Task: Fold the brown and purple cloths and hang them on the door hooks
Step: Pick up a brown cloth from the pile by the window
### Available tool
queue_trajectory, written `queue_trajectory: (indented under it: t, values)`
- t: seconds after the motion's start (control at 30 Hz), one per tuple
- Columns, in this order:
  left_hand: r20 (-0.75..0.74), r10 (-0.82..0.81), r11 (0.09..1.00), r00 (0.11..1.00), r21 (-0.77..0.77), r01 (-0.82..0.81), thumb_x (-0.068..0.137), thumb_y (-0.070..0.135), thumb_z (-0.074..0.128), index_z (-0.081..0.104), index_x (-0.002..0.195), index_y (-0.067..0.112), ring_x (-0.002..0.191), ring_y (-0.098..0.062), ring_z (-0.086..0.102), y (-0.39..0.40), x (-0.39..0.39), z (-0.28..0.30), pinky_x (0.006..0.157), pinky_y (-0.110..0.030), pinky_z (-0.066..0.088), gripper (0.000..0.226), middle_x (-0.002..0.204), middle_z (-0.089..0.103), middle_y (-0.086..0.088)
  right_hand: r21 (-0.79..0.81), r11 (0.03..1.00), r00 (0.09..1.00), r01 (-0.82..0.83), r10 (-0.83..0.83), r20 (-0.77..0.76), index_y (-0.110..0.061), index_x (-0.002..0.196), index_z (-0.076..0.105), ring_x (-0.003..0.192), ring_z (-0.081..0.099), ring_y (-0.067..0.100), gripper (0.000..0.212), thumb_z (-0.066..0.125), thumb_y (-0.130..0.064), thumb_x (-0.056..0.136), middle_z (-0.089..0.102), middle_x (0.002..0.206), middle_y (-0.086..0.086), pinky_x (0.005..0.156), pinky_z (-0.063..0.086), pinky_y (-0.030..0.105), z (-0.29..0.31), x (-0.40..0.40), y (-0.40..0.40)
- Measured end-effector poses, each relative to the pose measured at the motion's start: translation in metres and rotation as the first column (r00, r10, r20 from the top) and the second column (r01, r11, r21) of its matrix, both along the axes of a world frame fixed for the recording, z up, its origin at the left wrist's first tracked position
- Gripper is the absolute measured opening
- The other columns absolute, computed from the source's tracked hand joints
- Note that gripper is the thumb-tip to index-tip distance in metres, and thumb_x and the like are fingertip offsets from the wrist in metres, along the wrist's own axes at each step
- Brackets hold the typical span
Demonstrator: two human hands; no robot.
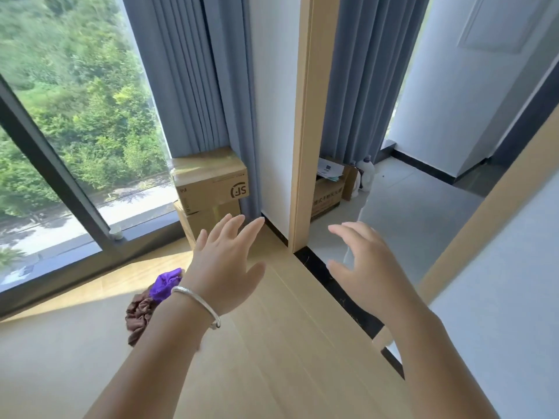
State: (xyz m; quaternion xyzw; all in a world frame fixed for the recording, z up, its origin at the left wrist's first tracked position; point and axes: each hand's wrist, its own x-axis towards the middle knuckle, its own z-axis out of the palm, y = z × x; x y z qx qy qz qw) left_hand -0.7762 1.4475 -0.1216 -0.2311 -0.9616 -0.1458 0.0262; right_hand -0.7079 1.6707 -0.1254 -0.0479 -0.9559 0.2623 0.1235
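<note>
Both hands, left hand [225, 264] and right hand [367, 264], hover spread and empty above the floor [272, 343]; purple cloth [166, 282] seemingly overlaps crumpled brown cloth [139, 317].

Both arms reach forward over the pale wooden floor [272, 343]. The left hand [225, 264] is spread, fingers [252, 229] straight, a silver bangle [198, 305] round its wrist; the right hand [367, 267] is held apart from it, its digits loosely bent, holding nothing. Down on the floor, partly behind the left wrist, a crumpled purple cloth [165, 284] lies touching a bunched brown cloth [139, 316]. Two stacked cardboard boxes [211, 182] sit against the grey-blue curtain [193, 74] by the big window [75, 116]. A wooden door frame [305, 122] stands ahead, with another box [328, 195] and a white bottle [367, 173] beyond.
</note>
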Motion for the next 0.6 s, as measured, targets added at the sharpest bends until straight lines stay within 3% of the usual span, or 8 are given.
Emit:
queue_trajectory:
  t: [0.33, 0.6]
  values:
    - [0.046, 0.254, 0.964, 0.966, 0.069, -0.257, 0.093, 0.045, 0.048, 0.014, 0.151, 0.038, 0.148, -0.016, 0.002, -0.066, -0.121, -0.03, 0.12, -0.045, 0.009, 0.067, 0.159, 0.016, 0.004, 0.072, 0.959, 0.959, -0.275, 0.268, 0.095, -0.032, 0.143, 0.039, 0.142, 0.014, 0.006, 0.056, 0.058, -0.026, 0.091, 0.034, 0.148, -0.013, 0.113, 0.014, 0.025, -0.014, -0.166, -0.06]
    - [0.116, 0.432, 0.891, 0.895, 0.099, -0.443, 0.093, 0.047, 0.049, 0.015, 0.15, 0.038, 0.148, -0.017, 0.003, -0.146, -0.223, -0.056, 0.119, -0.048, 0.013, 0.067, 0.159, 0.018, 0.004, 0.135, 0.894, 0.899, -0.428, 0.405, 0.167, -0.036, 0.142, 0.038, 0.142, 0.015, 0.005, 0.055, 0.058, -0.032, 0.091, 0.034, 0.146, -0.016, 0.114, 0.016, 0.027, -0.026, -0.302, -0.126]
